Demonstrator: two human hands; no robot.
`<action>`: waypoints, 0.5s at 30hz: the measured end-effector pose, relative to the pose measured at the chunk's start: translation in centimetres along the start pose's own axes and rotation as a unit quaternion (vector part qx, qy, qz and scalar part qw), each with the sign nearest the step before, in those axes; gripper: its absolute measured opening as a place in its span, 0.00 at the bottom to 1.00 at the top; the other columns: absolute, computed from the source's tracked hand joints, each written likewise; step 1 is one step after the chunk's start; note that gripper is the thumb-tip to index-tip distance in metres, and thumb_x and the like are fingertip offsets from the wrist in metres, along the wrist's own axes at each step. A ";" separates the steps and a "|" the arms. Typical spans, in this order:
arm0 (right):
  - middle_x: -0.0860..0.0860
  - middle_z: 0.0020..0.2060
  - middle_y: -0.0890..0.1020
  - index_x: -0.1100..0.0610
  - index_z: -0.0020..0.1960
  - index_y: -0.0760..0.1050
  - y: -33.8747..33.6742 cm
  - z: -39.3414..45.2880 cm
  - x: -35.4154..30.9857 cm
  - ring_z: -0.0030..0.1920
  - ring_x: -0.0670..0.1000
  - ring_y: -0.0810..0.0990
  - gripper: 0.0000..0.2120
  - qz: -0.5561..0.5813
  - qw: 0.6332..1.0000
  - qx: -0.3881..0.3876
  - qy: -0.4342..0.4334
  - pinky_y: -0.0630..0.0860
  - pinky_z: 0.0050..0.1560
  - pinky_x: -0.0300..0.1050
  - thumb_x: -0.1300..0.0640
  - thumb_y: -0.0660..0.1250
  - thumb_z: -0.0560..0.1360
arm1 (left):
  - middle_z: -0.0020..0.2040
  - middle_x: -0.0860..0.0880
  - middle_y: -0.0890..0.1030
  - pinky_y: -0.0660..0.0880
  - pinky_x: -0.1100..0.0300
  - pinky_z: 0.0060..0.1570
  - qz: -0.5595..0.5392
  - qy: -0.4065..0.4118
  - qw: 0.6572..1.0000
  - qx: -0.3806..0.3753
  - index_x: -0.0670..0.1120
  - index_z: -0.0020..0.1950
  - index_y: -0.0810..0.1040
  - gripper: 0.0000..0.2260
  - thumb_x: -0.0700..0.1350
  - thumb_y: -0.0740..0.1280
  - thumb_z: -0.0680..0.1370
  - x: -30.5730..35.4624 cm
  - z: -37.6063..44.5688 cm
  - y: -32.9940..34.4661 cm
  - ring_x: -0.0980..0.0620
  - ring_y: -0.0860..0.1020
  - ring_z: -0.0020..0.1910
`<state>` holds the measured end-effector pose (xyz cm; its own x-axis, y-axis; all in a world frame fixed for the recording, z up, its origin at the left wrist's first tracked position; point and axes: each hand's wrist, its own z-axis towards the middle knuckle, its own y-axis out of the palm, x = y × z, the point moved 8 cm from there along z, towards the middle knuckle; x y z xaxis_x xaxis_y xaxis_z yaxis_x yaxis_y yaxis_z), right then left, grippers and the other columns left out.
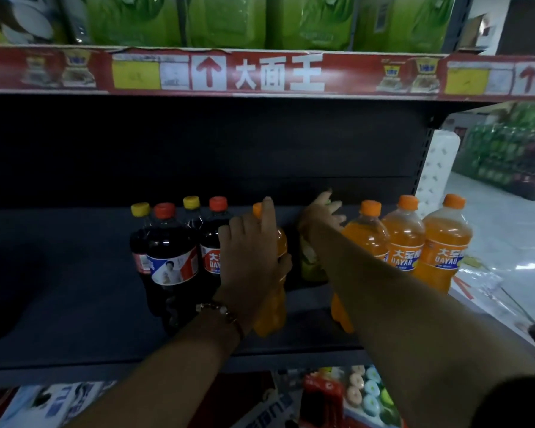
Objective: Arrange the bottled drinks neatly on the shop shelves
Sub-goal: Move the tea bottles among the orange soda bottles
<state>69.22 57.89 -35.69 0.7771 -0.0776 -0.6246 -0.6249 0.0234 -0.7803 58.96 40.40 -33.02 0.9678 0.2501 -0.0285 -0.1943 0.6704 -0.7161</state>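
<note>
On the dark shelf (pixel 74 304) my left hand (pixel 250 251) grips an orange soda bottle (pixel 275 304) around its shoulder, index finger raised along the cap. My right hand (pixel 322 214) reaches further back and holds the top of a greenish bottle (pixel 312 261) that stands behind the row; its cap is hidden by my fingers. Three orange soda bottles (pixel 405 242) stand in a row to the right. Several dark cola bottles (pixel 173 257) with red and yellow caps stand to the left.
The shelf above carries green packs (pixel 229 23) over a red price strip (pixel 260 72). Below the shelf edge lie mixed packaged goods (pixel 352 393). A white perforated post (pixel 436 168) marks the shelf's right end, with an aisle and stacked drinks (pixel 507 156) beyond.
</note>
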 end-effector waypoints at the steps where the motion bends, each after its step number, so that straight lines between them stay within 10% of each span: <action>1: 0.60 0.78 0.53 0.52 0.79 0.35 0.2 0.0 0.4 0.76 0.66 0.56 0.50 -0.002 1.000 0.007 0.001 0.59 0.72 0.65 0.54 0.70 0.74 | 0.52 0.40 0.81 0.73 0.47 0.49 -0.002 -0.003 1.000 0.002 0.41 0.74 0.66 0.49 0.63 0.77 0.60 -0.2 -0.1 -0.1 0.40 0.78 0.50; 6: 0.58 0.70 0.68 0.53 0.79 0.38 0.6 -0.1 0.8 0.68 0.63 0.70 0.48 0.020 0.997 0.056 -0.053 0.69 0.64 0.61 0.53 0.71 0.74 | 0.53 0.41 0.80 0.72 0.47 0.51 -0.021 -0.009 1.000 -0.015 0.42 0.76 0.64 0.48 0.62 0.77 0.63 -0.1 0.1 0.0 0.41 0.77 0.51; 15: 0.60 0.64 0.74 0.60 0.75 0.51 0.8 -3.5 0.0 0.63 0.59 0.76 0.43 -0.134 0.981 -0.080 -0.112 0.76 0.56 0.51 0.53 0.74 0.72 | 0.63 0.40 0.76 0.67 0.46 0.59 -0.031 0.008 0.998 -0.048 0.44 0.80 0.53 0.46 0.61 0.72 0.71 -0.1 0.2 0.2 0.40 0.73 0.60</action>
<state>68.41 54.47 -36.22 0.9006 0.1621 -0.4034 -0.3866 -0.1257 -0.9136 58.73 40.68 -33.04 0.9801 0.1983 0.0064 -0.1190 0.6135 -0.7807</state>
